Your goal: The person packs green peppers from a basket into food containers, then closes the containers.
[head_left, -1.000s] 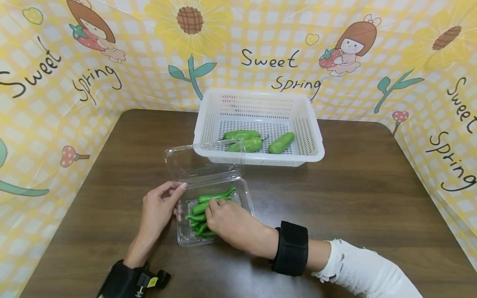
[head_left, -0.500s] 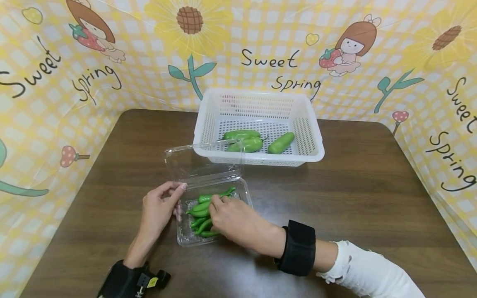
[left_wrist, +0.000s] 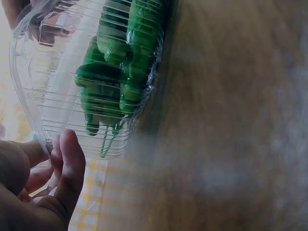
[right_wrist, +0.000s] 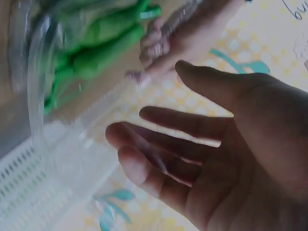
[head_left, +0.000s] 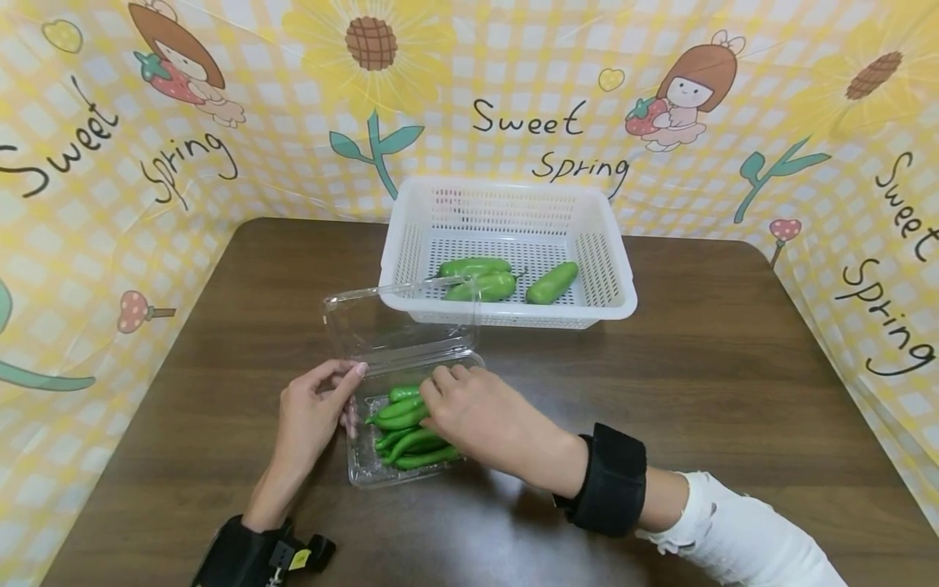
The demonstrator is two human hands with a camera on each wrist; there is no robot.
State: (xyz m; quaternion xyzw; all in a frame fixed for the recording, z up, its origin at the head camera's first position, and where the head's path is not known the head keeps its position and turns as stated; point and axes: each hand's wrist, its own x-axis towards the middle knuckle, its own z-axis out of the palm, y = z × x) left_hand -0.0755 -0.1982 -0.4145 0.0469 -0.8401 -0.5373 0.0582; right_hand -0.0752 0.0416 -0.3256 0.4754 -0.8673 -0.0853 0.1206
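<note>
A clear plastic clamshell box [head_left: 359,471] lies with its lid [head_left: 403,322] raised, and several green chili peppers [head_left: 407,444] sit side by side in its base. My left hand [head_left: 311,412] pinches the box's left rim between thumb and fingers; the left wrist view shows this hand [left_wrist: 53,183] on the rim and the peppers through the ribbed wall. Over the right part of the box hovers my right hand [head_left: 487,416], hiding some pepper ends. In the right wrist view its fingers [right_wrist: 159,144] are loosely bent, with nothing between them and the thumb.
Behind the box stands a white perforated basket [head_left: 619,297] with 3 thicker green peppers [head_left: 553,283] on its floor. The raised lid overlaps the basket's front left corner. Brown wooden table [head_left: 704,375] surrounds them, and a printed yellow cloth [head_left: 543,49] hangs around its back and sides.
My right hand has drawn back to the right and slightly away from me, off the peppers, uncovering more of the lower ones. The left hand and the box have stayed put.
</note>
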